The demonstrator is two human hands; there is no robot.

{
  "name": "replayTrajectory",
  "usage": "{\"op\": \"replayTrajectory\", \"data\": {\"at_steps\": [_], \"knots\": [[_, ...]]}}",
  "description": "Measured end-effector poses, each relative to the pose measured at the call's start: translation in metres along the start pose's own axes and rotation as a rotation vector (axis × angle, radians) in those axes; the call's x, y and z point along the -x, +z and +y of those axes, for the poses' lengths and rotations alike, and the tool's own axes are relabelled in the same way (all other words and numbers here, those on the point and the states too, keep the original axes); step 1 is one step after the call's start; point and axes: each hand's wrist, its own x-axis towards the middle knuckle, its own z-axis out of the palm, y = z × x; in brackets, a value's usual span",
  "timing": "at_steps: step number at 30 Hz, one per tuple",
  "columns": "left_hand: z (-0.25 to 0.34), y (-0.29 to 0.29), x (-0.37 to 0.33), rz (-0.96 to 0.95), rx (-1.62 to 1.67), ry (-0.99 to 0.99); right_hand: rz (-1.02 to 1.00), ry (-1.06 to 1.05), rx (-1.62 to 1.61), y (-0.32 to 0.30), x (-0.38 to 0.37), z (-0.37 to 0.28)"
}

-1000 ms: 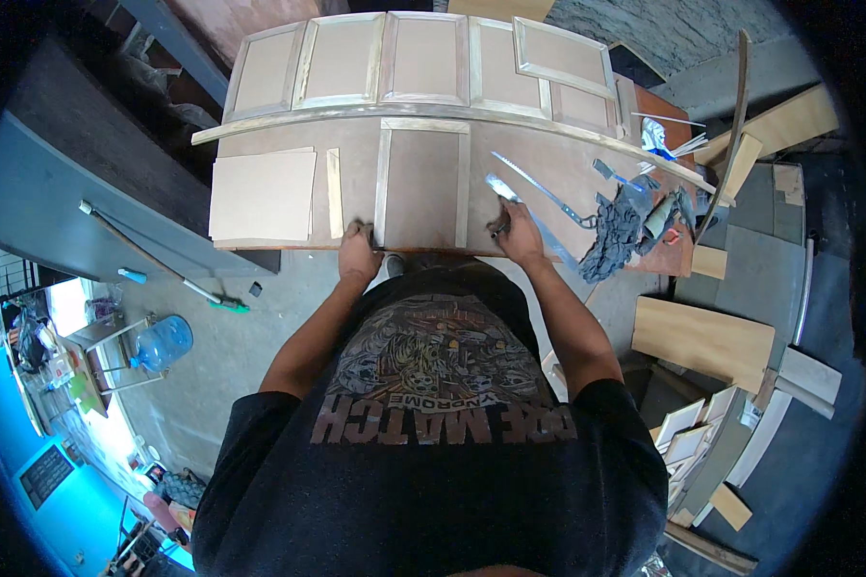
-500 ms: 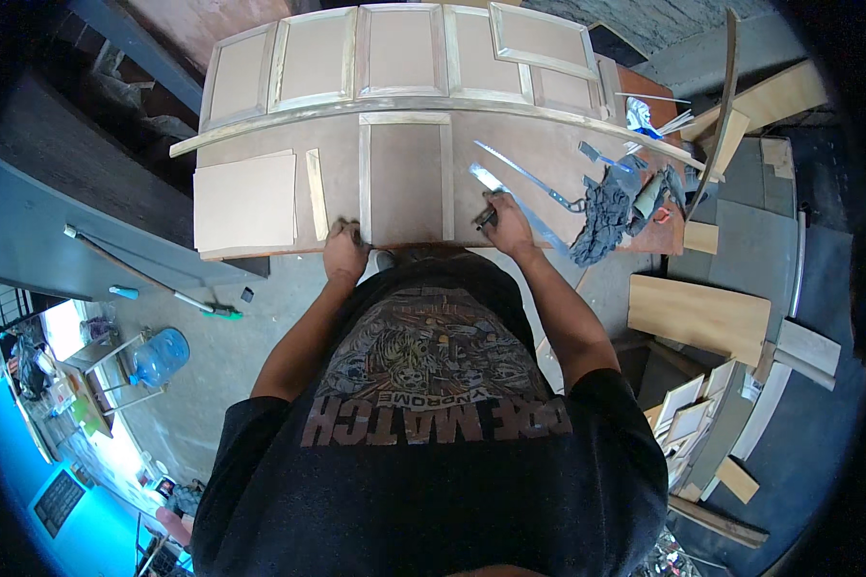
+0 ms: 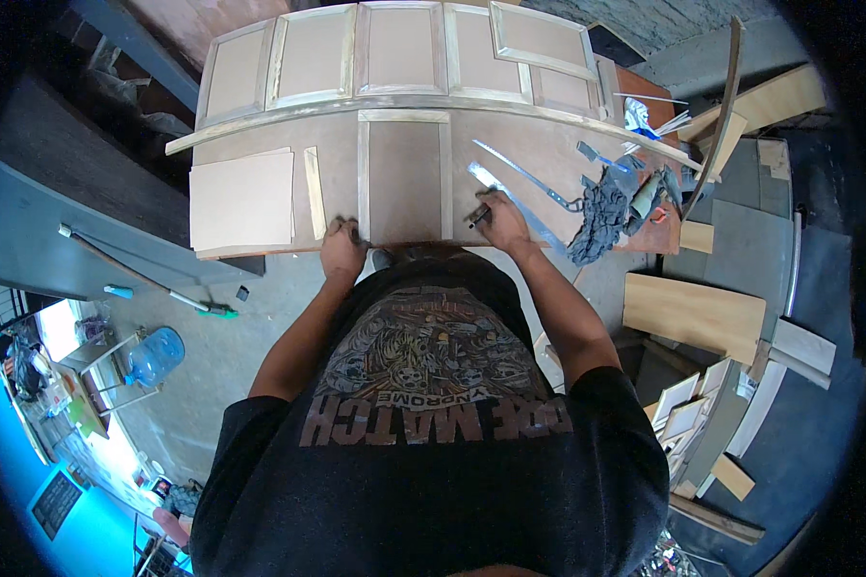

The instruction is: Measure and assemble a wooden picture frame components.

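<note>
At the table's near edge, my left hand (image 3: 343, 250) has its fingers curled beside the lower end of the left strip of a small wooden frame (image 3: 364, 178). What those fingers hold, if anything, is hidden. My right hand (image 3: 503, 221), to the right of the frame, is closed round a small dark tool (image 3: 476, 216) whose kind I cannot make out. Close to this hand lie a metal straightedge (image 3: 541, 229) and a narrow saw blade with a dark handle (image 3: 524, 171). A short pale wood strip (image 3: 314, 192) lies left of the frame.
Pale thin panels (image 3: 242, 200) are stacked on the table's left. A long batten (image 3: 394, 103) crosses the table before a row of framed panels (image 3: 400, 48). Dark crumpled cloth (image 3: 603, 216) lies at right. Boards (image 3: 695, 317) stand right of the table; a broom (image 3: 135, 269) lies on the left.
The dark tool in my right hand now points a little further left, toward the frame. My left hand stays by the frame's lower left end. The whole view has shifted slightly.
</note>
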Motion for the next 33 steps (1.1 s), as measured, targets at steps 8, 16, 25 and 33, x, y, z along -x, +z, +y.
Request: {"op": "replayTrajectory", "data": {"at_steps": [8, 16, 25, 33], "knots": [[-0.002, 0.001, 0.003, 0.062, 0.011, 0.027, 0.025, -0.016, -0.008, 0.004, -0.001, 0.003], [-0.004, 0.001, 0.000, -0.026, 0.029, 0.002, 0.056, -0.064, -0.002, 0.008, -0.004, 0.010], [0.006, -0.009, 0.001, 0.010, -0.006, 0.039, 0.072, -0.008, 0.007, 0.011, -0.013, 0.006], [0.002, -0.008, -0.001, -0.028, 0.008, 0.041, 0.002, 0.216, -0.100, 0.022, -0.042, -0.037]]}}
